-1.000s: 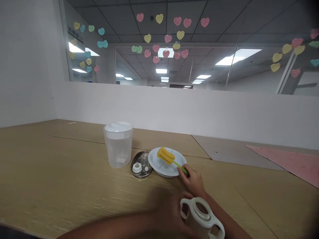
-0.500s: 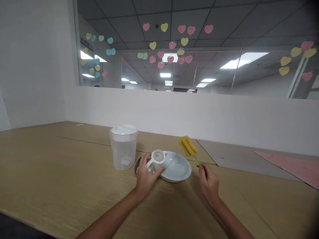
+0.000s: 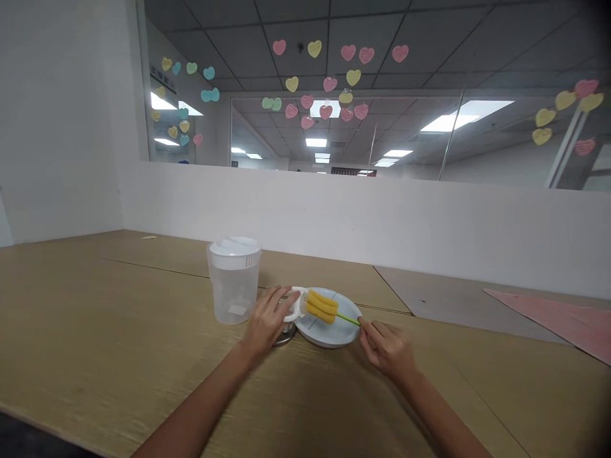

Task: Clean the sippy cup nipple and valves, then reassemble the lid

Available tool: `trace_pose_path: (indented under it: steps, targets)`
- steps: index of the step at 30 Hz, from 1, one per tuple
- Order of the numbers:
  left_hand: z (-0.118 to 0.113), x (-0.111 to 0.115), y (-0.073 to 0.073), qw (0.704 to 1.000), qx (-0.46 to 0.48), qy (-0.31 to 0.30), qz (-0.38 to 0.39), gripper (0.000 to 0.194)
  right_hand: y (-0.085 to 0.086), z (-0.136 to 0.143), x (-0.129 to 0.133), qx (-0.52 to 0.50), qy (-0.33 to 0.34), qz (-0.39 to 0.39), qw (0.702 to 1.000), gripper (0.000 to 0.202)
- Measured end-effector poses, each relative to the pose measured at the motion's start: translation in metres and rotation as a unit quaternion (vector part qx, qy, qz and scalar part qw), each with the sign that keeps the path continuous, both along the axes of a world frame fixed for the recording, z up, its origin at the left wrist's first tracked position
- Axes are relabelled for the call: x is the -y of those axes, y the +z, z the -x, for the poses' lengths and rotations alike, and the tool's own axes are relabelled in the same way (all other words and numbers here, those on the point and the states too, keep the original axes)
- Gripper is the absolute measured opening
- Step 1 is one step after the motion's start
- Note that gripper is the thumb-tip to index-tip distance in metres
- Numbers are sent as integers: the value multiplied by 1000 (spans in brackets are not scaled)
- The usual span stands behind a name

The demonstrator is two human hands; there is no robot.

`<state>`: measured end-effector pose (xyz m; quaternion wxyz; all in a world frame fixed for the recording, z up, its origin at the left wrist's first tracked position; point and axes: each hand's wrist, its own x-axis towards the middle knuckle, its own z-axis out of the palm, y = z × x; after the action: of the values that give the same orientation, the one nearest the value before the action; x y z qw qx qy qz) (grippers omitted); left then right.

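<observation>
Two hands are busy over the brown table. The left hand has its fingers wrapped over the bottle, which has a white top with handles and is tipped so its mouth looks to about three o'clock. The right hand pinches the thin green stick of the sponge brush near its end. The brush is over the white plate, with its yellow tip right up by the bottle's mouth (I can't tell if it is a little bit in or just beside it). The brush is long and runs from the right fingertips toward ten o'clock. From the sponge, the bottle is at nine o'clock, so the two are almost in one line. The sponge end is nearer the left hand; the stick end is with the right. At seven o'clock from the bottle, a shiny metal dish peeks out, mostly hidden. A see-through jug stands at ten o'clock from the left hand.
</observation>
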<state>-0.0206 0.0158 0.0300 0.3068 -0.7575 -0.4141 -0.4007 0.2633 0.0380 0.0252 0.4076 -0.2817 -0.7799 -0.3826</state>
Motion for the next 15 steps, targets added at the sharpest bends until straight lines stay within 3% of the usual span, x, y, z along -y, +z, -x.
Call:
trace_pose_path:
  steps: [9, 15]
  targets:
    - [-4, 0, -5, 997, -47, 14, -57, 43, 9, 9, 18, 27, -24, -73, 997, 15]
    - [-22, 12, -6, 989, -91, -115, -18, 42, 2, 27, 25, 47, 16, -53, 997, 15]
